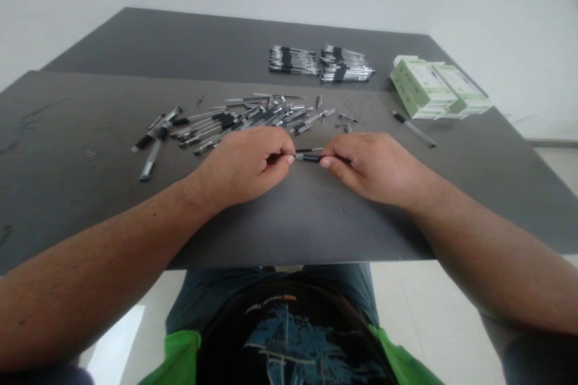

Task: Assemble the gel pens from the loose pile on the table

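At the far left of the worktop, a few pens with dark grips lie crossed over one another, apart from the rest. Next comes a loose pile of pens and pen parts, unsorted and pointing various ways; judging by its size, a good share is left to deal with. In front of it, the left hand pinches one end of a dark pen piece between thumb and finger. Behind, a neat left stack and a right stack of aligned pens look like the portion already done. The right hand grips the other end of the dark piece, which sits between the two hands above the near part of the surface; whether its parts are fully joined, I cannot tell. Further right lies a single pen, just beside green-and-white boxes, whose contents are hidden. Overall, the work seems partway along.
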Demonstrator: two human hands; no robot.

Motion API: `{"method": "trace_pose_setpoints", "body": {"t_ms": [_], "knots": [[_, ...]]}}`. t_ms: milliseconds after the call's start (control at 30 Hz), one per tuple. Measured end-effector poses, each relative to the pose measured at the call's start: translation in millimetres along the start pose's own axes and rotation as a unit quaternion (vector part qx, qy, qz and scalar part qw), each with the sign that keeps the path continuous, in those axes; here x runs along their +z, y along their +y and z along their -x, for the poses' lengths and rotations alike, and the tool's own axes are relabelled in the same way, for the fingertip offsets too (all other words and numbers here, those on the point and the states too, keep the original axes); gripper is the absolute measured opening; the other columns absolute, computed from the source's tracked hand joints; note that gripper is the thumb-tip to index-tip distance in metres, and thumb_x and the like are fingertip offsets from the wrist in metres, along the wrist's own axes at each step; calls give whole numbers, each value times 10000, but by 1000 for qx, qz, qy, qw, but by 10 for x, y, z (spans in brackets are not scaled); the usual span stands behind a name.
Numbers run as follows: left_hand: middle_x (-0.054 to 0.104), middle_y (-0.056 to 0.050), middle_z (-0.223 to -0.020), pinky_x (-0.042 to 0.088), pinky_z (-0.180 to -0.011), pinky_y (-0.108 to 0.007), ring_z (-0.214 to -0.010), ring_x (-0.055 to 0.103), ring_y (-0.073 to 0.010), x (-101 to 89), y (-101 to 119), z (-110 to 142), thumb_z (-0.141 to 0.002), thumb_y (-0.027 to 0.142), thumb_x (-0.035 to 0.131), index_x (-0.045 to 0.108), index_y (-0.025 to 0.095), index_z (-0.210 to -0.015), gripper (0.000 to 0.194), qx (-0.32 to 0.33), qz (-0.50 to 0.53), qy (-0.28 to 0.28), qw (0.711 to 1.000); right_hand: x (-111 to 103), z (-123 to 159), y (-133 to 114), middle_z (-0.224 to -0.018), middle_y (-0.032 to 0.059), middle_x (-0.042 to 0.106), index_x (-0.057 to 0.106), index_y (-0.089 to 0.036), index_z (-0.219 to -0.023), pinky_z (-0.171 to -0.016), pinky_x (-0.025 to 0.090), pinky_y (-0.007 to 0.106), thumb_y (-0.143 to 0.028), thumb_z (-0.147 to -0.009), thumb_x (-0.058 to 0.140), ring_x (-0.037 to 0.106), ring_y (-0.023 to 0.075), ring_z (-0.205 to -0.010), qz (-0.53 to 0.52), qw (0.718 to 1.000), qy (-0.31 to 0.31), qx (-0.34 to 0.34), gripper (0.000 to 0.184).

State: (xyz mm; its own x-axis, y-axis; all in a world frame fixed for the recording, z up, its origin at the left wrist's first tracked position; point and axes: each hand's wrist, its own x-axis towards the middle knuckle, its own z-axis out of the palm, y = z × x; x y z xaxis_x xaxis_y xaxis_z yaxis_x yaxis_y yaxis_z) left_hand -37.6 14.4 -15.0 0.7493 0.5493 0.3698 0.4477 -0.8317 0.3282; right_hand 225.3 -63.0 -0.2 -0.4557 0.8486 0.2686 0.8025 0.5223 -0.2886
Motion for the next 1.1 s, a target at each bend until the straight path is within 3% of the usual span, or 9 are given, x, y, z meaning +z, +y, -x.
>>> {"method": "trace_pose_setpoints", "body": {"t_ms": [133, 300, 467, 600, 767, 933, 1100], "knots": [[794, -31, -909, 528, -794, -340, -867, 743, -217, 4, -3, 2, -969, 284, 571, 758, 217, -981, 199, 5, 1, 1, 1000, 10, 4, 12, -889, 49, 783, 741, -199, -1037, -718, 460, 317, -337, -1006, 683, 701, 217, -786, -18, 1000, 15, 9, 154], [795, -28, -915, 528, -801, -336, -879, 745, -216, 10, -5, 6, -970, 286, 569, 759, 217, -987, 203, 3, -5, 1, 1000, 19, 8, 21, -884, 70, 786, 753, -194, -1004, -745, 463, 333, -332, -1098, 559, 712, 228, -810, -2, 1000, 10, -16, 256], [791, -28, -907, 522, -796, -335, -867, 740, -214, 8, -10, 3, -972, 289, 573, 758, 218, -981, 199, 3, -6, 0, 1000, 15, 7, 15, -875, 42, 780, 740, -200, -1037, -708, 458, 312, -315, -1009, 683, 704, 210, -774, -18, 1000, 15, 1, 132], [790, -33, -907, 524, -812, -339, -881, 741, -219, 4, -12, -7, -972, 289, 568, 762, 220, -988, 207, -2, -8, -7, 1000, 19, 6, 12, -908, 79, 797, 759, -189, -1021, -762, 477, 333, -319, -1101, 538, 727, 233, -832, 1, 1000, 6, -13, 269], [792, -36, -912, 514, -795, -342, -872, 740, -219, 9, -12, -13, -972, 291, 567, 765, 218, -984, 211, -3, -5, -11, 1000, 13, 3, 19, -883, 46, 790, 745, -193, -1057, -714, 465, 317, -324, -1007, 685, 715, 218, -782, -26, 999, 12, 13, 153], [794, -34, -913, 512, -792, -347, -877, 744, -224, 3, -5, -13, -967, 289, 565, 763, 218, -984, 210, 0, -7, -6, 1000, 11, -2, 23, -919, 75, 803, 759, -202, -1032, -757, 473, 337, -339, -1089, 573, 723, 235, -829, -6, 1000, -2, -3, 238], [795, -36, -916, 517, -796, -349, -873, 738, -223, 0, -2, -16, -970, 301, 565, 761, 225, -987, 212, -6, -6, -13, 1000, 17, -2, 18, -872, 49, 782, 740, -195, -1021, -706, 450, 317, -332, -1020, 667, 697, 212, -769, -19, 1000, 8, 13, 155]]}}
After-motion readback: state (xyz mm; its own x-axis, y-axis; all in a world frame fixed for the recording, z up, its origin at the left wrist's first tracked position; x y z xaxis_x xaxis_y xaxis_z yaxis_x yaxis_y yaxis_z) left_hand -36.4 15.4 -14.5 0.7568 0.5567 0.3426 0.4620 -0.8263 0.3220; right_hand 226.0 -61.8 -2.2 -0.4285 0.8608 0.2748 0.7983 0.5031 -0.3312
